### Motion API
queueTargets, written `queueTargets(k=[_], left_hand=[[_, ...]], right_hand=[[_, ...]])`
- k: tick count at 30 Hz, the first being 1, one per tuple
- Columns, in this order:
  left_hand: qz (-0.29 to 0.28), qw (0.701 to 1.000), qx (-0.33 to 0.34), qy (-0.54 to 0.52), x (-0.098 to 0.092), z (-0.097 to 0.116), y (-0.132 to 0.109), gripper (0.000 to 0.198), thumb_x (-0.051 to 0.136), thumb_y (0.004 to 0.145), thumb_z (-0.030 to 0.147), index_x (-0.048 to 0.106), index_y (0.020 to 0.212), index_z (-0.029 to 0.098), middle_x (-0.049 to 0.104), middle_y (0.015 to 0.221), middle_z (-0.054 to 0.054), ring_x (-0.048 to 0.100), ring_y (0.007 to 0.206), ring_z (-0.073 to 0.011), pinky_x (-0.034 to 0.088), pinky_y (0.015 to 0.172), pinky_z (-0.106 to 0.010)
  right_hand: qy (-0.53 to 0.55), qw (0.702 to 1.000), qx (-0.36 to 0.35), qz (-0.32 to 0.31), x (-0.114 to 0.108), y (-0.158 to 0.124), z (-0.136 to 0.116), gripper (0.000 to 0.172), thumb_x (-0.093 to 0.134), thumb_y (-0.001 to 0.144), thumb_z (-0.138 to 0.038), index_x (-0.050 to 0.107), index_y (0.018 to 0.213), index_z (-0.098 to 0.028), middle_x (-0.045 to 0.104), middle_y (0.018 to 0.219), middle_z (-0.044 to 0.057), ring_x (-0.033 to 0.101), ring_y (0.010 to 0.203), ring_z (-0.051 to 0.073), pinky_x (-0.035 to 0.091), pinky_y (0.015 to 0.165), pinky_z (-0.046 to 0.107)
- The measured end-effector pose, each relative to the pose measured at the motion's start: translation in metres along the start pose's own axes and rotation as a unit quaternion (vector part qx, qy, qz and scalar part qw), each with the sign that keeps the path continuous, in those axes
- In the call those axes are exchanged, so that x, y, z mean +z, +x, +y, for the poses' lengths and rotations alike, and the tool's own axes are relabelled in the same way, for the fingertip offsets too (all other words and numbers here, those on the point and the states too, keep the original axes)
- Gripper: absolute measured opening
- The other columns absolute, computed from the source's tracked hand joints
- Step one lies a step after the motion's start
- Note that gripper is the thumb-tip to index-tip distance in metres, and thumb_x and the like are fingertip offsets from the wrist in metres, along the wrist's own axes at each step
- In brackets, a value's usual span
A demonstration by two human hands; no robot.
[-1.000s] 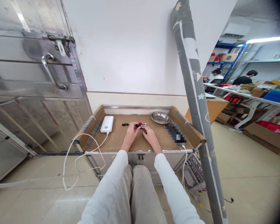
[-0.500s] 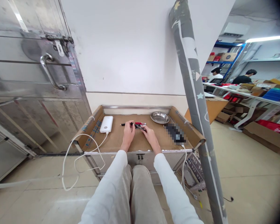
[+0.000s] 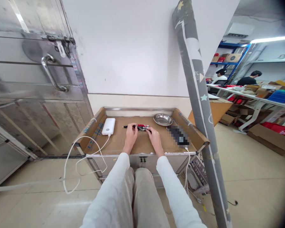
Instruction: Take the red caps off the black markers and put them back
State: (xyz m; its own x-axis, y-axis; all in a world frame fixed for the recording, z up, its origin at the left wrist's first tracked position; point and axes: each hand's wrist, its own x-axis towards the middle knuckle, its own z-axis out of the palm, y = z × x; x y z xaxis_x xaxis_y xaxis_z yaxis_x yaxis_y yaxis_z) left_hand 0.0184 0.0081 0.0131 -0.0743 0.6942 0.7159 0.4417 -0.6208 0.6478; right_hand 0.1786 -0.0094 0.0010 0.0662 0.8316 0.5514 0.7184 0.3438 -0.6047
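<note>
Several pens, black and red (image 3: 140,127), lie in a short row on the brown cardboard sheet (image 3: 120,144) lining a low metal cart. My left hand (image 3: 131,135) rests on the cardboard with its fingertips closed on the black pen at the row's left end. My right hand (image 3: 153,134) pinches the right end of the pens. Both arms wear white sleeves and reach forward over my knees.
A white power bank (image 3: 109,126) with a looping white cable (image 3: 76,161) lies at the left of the cart, a steel dish (image 3: 162,119) and a blurred dark device (image 3: 179,135) at the right. A grey roll (image 3: 196,95) leans right. A steel door (image 3: 33,79) stands left. People work far right.
My left hand has slid a little left along the pens, and my right hand has shifted slightly right. The pens now lie spread between the two hands.
</note>
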Motion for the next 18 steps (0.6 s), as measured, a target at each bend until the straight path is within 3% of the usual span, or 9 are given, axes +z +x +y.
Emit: queueTargets(k=[4, 8, 11, 18], left_hand=[[-0.136, 0.990, -0.006, -0.035, 0.001, 0.000, -0.001, 0.011, 0.052, 0.088, 0.022, 0.053, 0.099, 0.019, 0.063, 0.095, -0.004, 0.062, 0.083, -0.0139, 0.051, 0.077, -0.027], [-0.266, 0.964, 0.018, 0.022, -0.001, 0.002, -0.002, 0.005, 0.055, 0.087, 0.023, 0.058, 0.090, 0.021, 0.065, 0.088, -0.002, 0.060, 0.082, -0.0157, 0.049, 0.078, -0.029], [-0.284, 0.956, 0.016, 0.069, -0.002, 0.002, -0.003, 0.005, 0.055, 0.087, 0.022, 0.059, 0.090, 0.022, 0.065, 0.090, -0.001, 0.060, 0.086, -0.0172, 0.048, 0.079, -0.030], [-0.239, 0.964, -0.012, 0.116, 0.003, -0.008, -0.004, 0.010, 0.051, 0.090, 0.022, 0.059, 0.095, 0.021, 0.056, 0.102, -0.005, 0.061, 0.088, -0.0173, 0.050, 0.083, -0.032]], right_hand=[[-0.010, 0.999, 0.003, 0.039, -0.002, 0.000, 0.000, 0.025, 0.041, 0.094, -0.026, 0.063, 0.102, -0.017, 0.068, 0.102, 0.010, 0.063, 0.093, 0.022, 0.047, 0.087, 0.035], [-0.015, 0.999, -0.007, 0.042, -0.001, -0.001, 0.001, 0.028, 0.039, 0.095, -0.026, 0.064, 0.101, -0.016, 0.067, 0.101, 0.010, 0.062, 0.092, 0.022, 0.046, 0.088, 0.035], [-0.023, 0.999, -0.020, 0.034, -0.001, -0.001, 0.001, 0.029, 0.039, 0.095, -0.025, 0.065, 0.101, -0.016, 0.067, 0.100, 0.010, 0.060, 0.093, 0.021, 0.046, 0.087, 0.035], [-0.042, 0.994, -0.097, -0.037, 0.000, 0.001, -0.001, 0.021, 0.047, 0.092, -0.023, 0.068, 0.095, -0.021, 0.064, 0.097, 0.007, 0.055, 0.095, 0.022, 0.046, 0.087, 0.035]])
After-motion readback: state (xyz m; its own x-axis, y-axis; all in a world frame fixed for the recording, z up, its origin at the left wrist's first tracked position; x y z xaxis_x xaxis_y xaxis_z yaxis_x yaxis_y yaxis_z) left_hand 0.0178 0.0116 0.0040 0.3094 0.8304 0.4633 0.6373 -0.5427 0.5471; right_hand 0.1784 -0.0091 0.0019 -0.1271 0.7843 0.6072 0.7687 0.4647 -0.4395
